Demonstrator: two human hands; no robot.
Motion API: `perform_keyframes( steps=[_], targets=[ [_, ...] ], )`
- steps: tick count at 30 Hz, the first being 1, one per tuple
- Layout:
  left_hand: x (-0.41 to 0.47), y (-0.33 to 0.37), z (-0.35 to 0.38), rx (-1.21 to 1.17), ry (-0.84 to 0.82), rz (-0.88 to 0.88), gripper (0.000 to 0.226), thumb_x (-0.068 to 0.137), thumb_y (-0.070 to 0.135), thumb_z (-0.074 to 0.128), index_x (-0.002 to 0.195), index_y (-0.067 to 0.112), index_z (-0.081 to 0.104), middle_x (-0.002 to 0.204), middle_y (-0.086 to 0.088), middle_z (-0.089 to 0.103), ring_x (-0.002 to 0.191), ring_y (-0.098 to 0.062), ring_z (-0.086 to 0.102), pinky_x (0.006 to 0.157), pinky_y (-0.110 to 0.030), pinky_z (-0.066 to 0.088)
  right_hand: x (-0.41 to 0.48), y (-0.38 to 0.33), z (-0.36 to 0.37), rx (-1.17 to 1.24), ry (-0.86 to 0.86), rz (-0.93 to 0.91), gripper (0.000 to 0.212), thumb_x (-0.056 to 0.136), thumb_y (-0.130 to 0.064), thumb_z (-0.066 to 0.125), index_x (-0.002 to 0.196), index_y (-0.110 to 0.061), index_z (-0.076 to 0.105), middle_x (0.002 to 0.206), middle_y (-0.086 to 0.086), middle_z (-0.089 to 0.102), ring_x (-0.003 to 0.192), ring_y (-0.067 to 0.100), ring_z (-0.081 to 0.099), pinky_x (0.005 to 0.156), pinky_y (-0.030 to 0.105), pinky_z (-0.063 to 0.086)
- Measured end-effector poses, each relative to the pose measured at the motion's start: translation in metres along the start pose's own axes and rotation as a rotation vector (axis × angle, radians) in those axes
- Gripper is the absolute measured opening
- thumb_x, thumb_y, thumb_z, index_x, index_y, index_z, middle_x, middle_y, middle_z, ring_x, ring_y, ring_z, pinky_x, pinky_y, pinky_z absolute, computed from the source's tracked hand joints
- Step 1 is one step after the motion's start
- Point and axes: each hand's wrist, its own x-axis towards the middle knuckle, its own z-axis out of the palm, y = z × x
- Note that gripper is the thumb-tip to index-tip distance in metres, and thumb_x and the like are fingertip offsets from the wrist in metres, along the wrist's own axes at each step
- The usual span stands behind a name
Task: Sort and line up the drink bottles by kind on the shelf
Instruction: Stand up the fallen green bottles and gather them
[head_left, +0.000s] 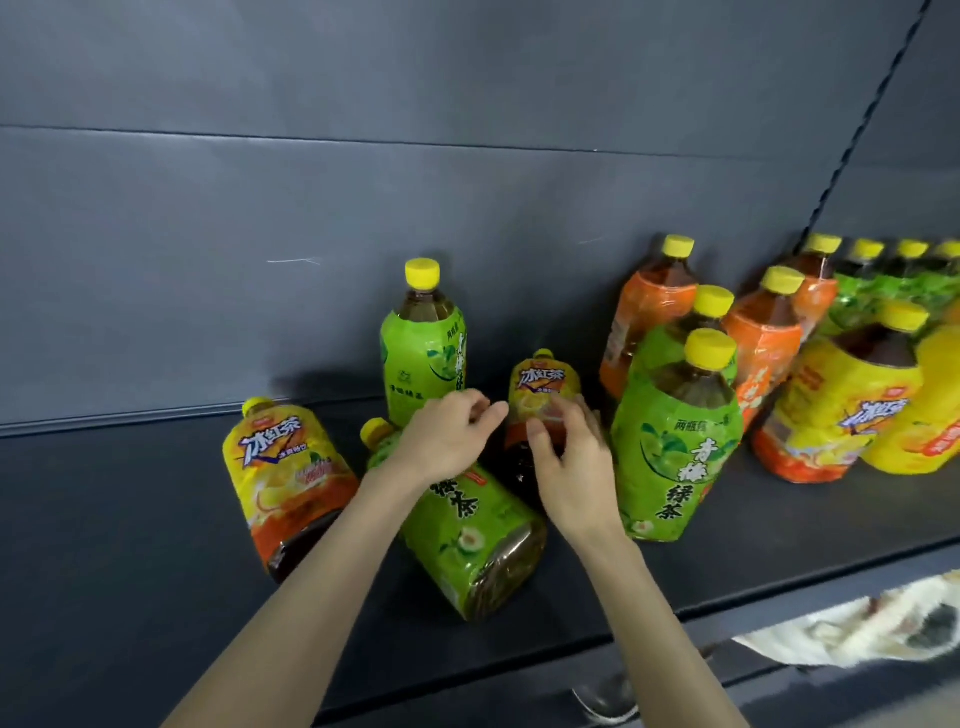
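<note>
Fingers (574, 415) of right hand (571, 467) curled round yellow bottle (543, 387); left hand (447, 436) just beside, loosely curled, holding nothing. Long axis running away, cap rearward.

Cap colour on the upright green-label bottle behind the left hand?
Yellow: the plastic screw cap shows best in head view.

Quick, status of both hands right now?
Left hand: open, loosely curled, holding nothing.
Right hand: grips the middle yellow-label bottle.
</note>
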Motion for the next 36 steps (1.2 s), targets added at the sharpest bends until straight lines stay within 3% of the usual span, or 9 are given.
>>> perform_keyframes(
  steps=[4, 8, 13, 17, 20, 23, 27, 32, 36],
  targets=[
    [0.025, -0.008, -0.001, -0.019, -0.128, -0.056, 0.048, 0.098, 0.045, 0.039, 0.108, 0.005, 0.063, 0.099, -0.009, 0.068, 0.093, -0.024, 0.066, 0.086, -0.037, 0.05, 0.016, -0.004, 0.006, 0.048, -0.157, 0.219, 0.051, 0.103, -0.031, 0.034, 0.151, -0.018, 0.022, 0.159, 0.015, 0.015, 0.148, 0.03, 0.003, 0.119, 0.04, 0.007],
    [0.043, -0.022, -0.003, -0.101, -0.238, -0.103, 0.04, 0.099, 0.047, 0.036, 0.092, 0.012, 0.054, 0.093, -0.01, 0.063, 0.08, -0.019, 0.067, 0.089, -0.039, 0.05, 0.018, -0.003, 0.013, -0.082, -0.106, 0.193, 0.051, 0.102, -0.029, 0.038, 0.15, -0.015, 0.024, 0.152, 0.013, 0.03, 0.141, 0.033, 0.023, 0.113, 0.04, 0.021],
    [0.046, -0.024, -0.003, -0.074, -0.242, -0.093, 0.048, 0.101, 0.04, 0.034, 0.073, 0.005, 0.052, 0.056, -0.001, 0.042, 0.055, -0.018, 0.043, 0.061, -0.03, 0.035, 0.016, 0.003, 0.021, 0.082, -0.132, 0.271, 0.069, 0.096, -0.039, 0.051, 0.15, -0.01, 0.02, 0.153, 0.008, 0.017, 0.14, 0.029, 0.022, 0.114, 0.036, 0.022],
    [0.046, -0.028, -0.002, -0.095, -0.25, -0.101, 0.048, 0.101, 0.04, 0.035, 0.078, 0.003, 0.056, 0.062, -0.006, 0.046, 0.059, -0.02, 0.046, 0.064, -0.031, 0.038, 0.018, 0.007, 0.029, 0.394, -0.225, 0.416, 0.08, 0.094, -0.043, 0.052, 0.153, -0.025, 0.001, 0.158, 0.004, 0.018, 0.143, 0.023, 0.025, 0.117, 0.041, 0.024],
    [0.045, -0.025, -0.003, -0.112, -0.24, -0.117, 0.045, 0.1, 0.04, 0.035, 0.076, 0.007, 0.052, 0.064, -0.006, 0.05, 0.06, -0.019, 0.049, 0.064, -0.03, 0.04, 0.018, 0.014, 0.029, 0.549, -0.161, 0.393, 0.076, 0.092, -0.027, 0.061, 0.153, -0.021, 0.014, 0.144, 0.006, 0.045, 0.129, 0.02, 0.047, 0.111, 0.041, 0.037],
    [0.046, -0.025, -0.005, -0.134, -0.259, -0.134, 0.055, 0.099, 0.044, 0.035, 0.09, -0.003, 0.061, 0.086, -0.016, 0.067, 0.08, -0.027, 0.064, 0.08, -0.037, 0.05, 0.014, 0.015, 0.022, 0.71, -0.158, 0.362, 0.071, 0.092, -0.009, 0.061, 0.15, -0.016, 0.023, 0.121, -0.004, 0.056, 0.107, 0.007, 0.058, 0.093, 0.025, 0.05],
    [0.044, -0.025, -0.01, -0.162, -0.241, -0.19, 0.065, 0.095, 0.054, 0.038, 0.108, -0.005, 0.062, 0.111, -0.021, 0.066, 0.101, -0.033, 0.063, 0.094, -0.047, 0.048, 0.007, 0.018, 0.017, 0.748, -0.196, 0.292, 0.073, 0.089, -0.003, 0.062, 0.15, -0.014, 0.024, 0.11, -0.021, 0.051, 0.095, -0.007, 0.058, 0.076, 0.011, 0.051],
    [0.043, -0.019, -0.011, -0.312, -0.184, -0.258, 0.047, 0.093, 0.043, 0.052, 0.105, -0.002, 0.061, 0.104, -0.014, 0.068, 0.095, -0.026, 0.067, 0.083, -0.044, 0.057, 0.008, 0.023, 0.015, 0.747, -0.246, 0.205, 0.079, 0.085, -0.003, 0.067, 0.15, -0.017, 0.024, 0.141, -0.007, 0.041, 0.12, 0.002, 0.05, 0.104, 0.029, 0.044],
    [0.032, -0.013, -0.015, -0.492, -0.1, -0.207, 0.029, 0.09, 0.024, 0.062, 0.11, 0.003, 0.056, 0.102, -0.009, 0.068, 0.088, -0.016, 0.066, 0.073, -0.034, 0.058, 0.01, 0.025, 0.011, 0.754, -0.266, 0.13, 0.084, 0.081, 0.004, 0.069, 0.148, -0.022, 0.026, 0.135, -0.009, 0.049, 0.115, 0.002, 0.058, 0.099, 0.031, 0.049]
  ],
)
